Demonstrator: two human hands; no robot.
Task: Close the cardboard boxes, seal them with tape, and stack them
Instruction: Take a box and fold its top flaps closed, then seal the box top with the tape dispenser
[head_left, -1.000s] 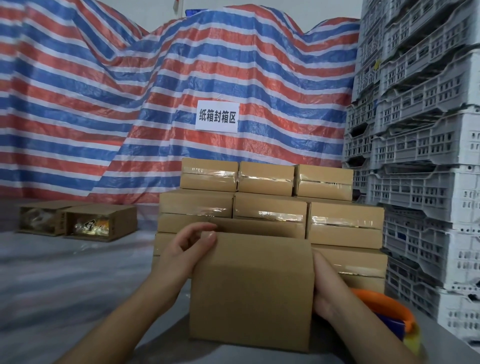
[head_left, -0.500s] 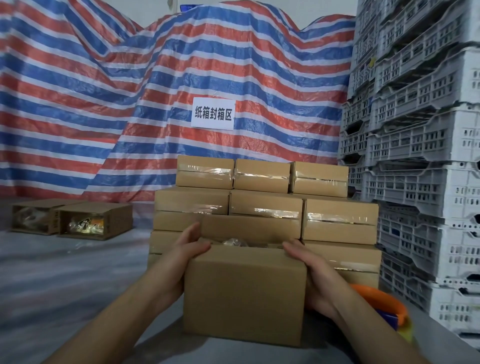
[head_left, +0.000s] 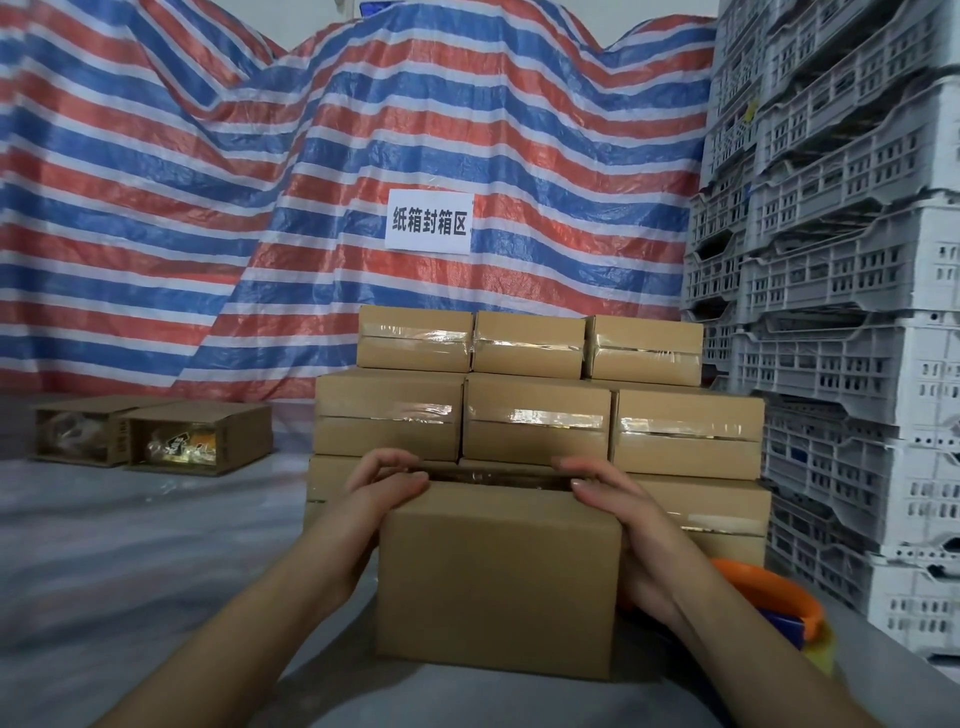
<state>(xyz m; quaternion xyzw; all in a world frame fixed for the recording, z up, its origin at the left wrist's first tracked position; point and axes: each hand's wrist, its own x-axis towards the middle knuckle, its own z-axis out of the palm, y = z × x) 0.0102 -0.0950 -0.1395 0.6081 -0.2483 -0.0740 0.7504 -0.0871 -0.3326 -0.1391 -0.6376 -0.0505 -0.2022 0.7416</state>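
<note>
Brown cardboard fills the centre: a box sits on the grey table just in front of the viewer. The left hand curls over its top left corner, fingers reaching past the edge, thumb on the near flap. The right hand mirrors it at the top right corner, fingers bent over the far flap. Both hands press the top flaps down; a narrow dark gap between the flaps shows the box is not quite shut, and it is not yet taped.

Behind it stands a stack of sealed boxes with shiny tape on their seams, in stepped rows. An orange tape dispenser lies near the right forearm, partly hidden. Two open boxes lie on their sides, well apart to the left. White crates are piled at right, in front of a striped tarp with a sign.

Likely risk: letting go with one hand to reach the dispenser could let the flaps spring up, so the tape would seal a crooked or gaping seam. Pressing unevenly might also push one flap under the other.
</note>
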